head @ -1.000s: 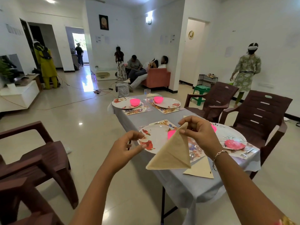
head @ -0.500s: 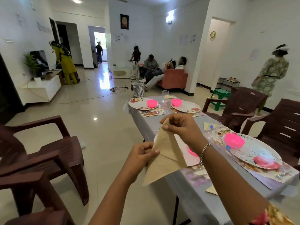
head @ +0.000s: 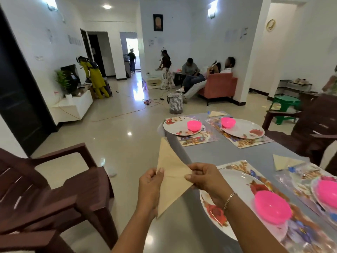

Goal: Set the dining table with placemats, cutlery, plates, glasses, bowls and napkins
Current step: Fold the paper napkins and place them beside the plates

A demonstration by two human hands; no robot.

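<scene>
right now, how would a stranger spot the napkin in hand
Start at the long grey table on the right, at its near left edge beside the closest floral plate. There the left hand and right hand pinch a beige triangular napkin in the air. The other beige napkins lie flat on the table; this one is held.

Napkin [head: 171,179] hanging between left hand [head: 150,187] and right hand [head: 206,179], at surface [head: 228,152] left edge. Plate [head: 235,181] sitting just right, bowl [head: 272,207] lying on it. Chair [head: 54,189] standing left. Second napkin [head: 284,161] lying farther right.
</scene>
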